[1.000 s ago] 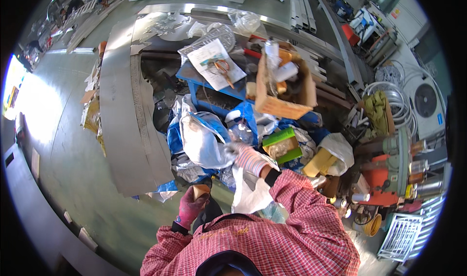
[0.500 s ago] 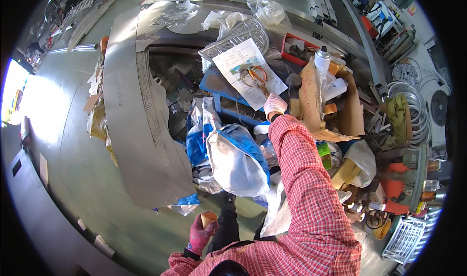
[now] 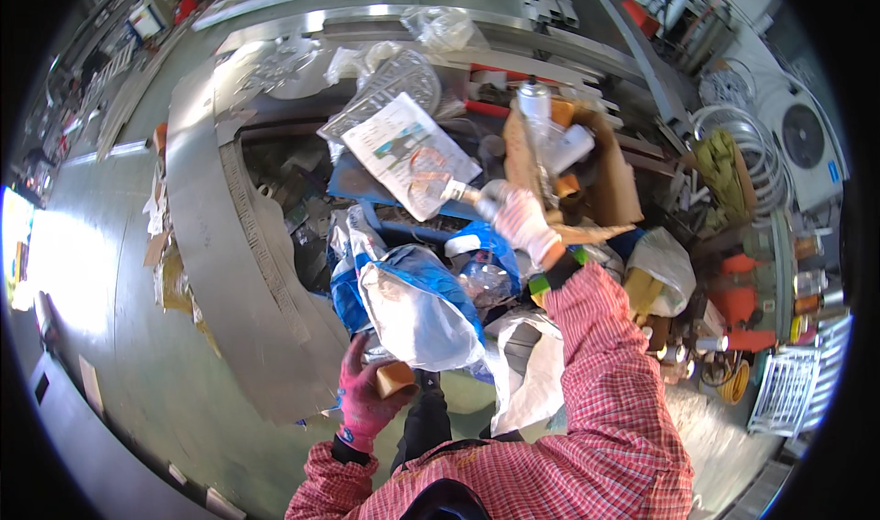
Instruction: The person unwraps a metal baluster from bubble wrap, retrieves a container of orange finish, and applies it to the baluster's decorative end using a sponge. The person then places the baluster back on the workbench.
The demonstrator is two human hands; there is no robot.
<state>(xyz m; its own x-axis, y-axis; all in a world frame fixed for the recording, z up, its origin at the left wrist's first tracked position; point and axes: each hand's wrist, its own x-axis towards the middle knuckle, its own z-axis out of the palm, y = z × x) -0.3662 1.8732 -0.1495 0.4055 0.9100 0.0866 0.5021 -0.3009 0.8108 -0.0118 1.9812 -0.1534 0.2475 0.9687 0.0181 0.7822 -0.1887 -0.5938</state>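
My left hand (image 3: 363, 401), in a pink glove, grips a small orange-tan block (image 3: 395, 380) near my body, left of my legs. My right hand (image 3: 524, 222), in a pale glove with grey fingertips, is closed on a tan-handled tool (image 3: 466, 193) with a pale end. Motion blur hides its exact kind. That tool reaches left over the lower edge of a printed sheet (image 3: 385, 144). Red-orange loops like scissor handles (image 3: 427, 164) show faintly on the sheet. Beneath the sheet lies a blue surface (image 3: 353, 182).
Right of my right hand stands an open cardboard box (image 3: 610, 176) holding a spray can (image 3: 534, 103). A white and blue sack (image 3: 417, 309) lies before me. Bent sheet metal (image 3: 229, 272) spans the left. Coiled tubing (image 3: 733, 153) and a fan unit (image 3: 805, 135) are far right.
My right hand has drawn back from the sheet toward the right, now holding the tan-handled tool. My left hand has risen with the block. The whole view has shifted.
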